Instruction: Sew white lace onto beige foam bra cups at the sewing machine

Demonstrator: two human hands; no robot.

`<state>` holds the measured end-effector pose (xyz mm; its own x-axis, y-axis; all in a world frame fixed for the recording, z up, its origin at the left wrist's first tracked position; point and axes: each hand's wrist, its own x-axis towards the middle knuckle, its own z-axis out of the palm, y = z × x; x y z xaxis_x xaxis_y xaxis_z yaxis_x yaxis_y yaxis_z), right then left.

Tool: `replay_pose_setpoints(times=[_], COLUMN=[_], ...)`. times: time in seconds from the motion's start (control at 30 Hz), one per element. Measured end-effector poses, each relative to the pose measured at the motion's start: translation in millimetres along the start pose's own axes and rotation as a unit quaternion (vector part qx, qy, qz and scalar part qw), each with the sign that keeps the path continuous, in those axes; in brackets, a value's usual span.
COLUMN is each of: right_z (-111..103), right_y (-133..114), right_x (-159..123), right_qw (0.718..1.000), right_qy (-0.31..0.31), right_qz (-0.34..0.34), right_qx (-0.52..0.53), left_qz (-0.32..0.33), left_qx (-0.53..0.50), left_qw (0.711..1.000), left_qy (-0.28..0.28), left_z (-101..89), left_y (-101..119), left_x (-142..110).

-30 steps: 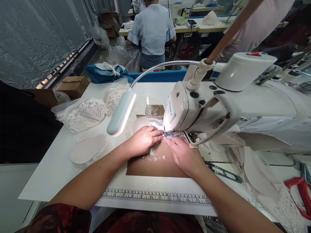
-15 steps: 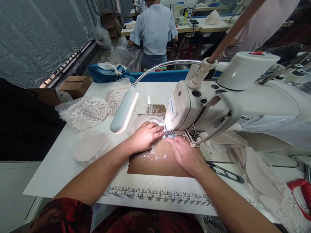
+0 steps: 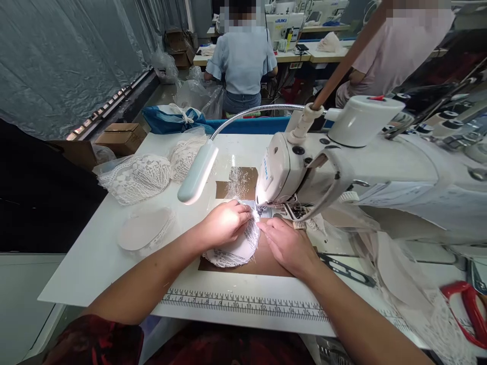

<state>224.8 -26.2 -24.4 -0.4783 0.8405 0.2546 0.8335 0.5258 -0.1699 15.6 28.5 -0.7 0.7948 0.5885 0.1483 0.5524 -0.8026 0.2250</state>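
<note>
My left hand (image 3: 224,222) rests curled on a white lace bra cup (image 3: 238,249), pinching its edge close to the needle of the white sewing machine (image 3: 300,170). My right hand (image 3: 289,243) lies flat with fingers together on the brown plate just right of the cup, fingertips near the presser foot. The cup lies toward me from the needle, on the brown taped patch (image 3: 266,263). The gooseneck lamp (image 3: 198,173) shines on my left hand.
A pile of lace cups (image 3: 137,175) and a flat padded cup (image 3: 144,230) lie at the left of the white table (image 3: 95,263). Thread snips (image 3: 344,269) and red-handled scissors (image 3: 462,304) lie right. A ruler strip (image 3: 243,301) runs along the front edge. Two people sit at machines behind.
The lace cup has swung round from behind the needle to the near side, under my left hand. Both hands stayed near the presser foot. The view tilted slightly.
</note>
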Motion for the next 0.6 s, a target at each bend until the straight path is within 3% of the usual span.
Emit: replay_pose_setpoints(times=[0.27,0.6], right_z=[0,-3], right_y=[-1,-3], right_x=[0,0], right_qw=[1.000,0.999], right_qy=[-0.009,-0.022], right_qz=[0.026,0.038], right_qx=[0.006,0.014], left_qz=[-0.008,-0.031], left_qx=[0.012,0.043], left_qw=[0.999,0.998], left_qy=[0.028,0.020], left_z=[21.7,19.6], left_y=[5,12], left_x=[3,4])
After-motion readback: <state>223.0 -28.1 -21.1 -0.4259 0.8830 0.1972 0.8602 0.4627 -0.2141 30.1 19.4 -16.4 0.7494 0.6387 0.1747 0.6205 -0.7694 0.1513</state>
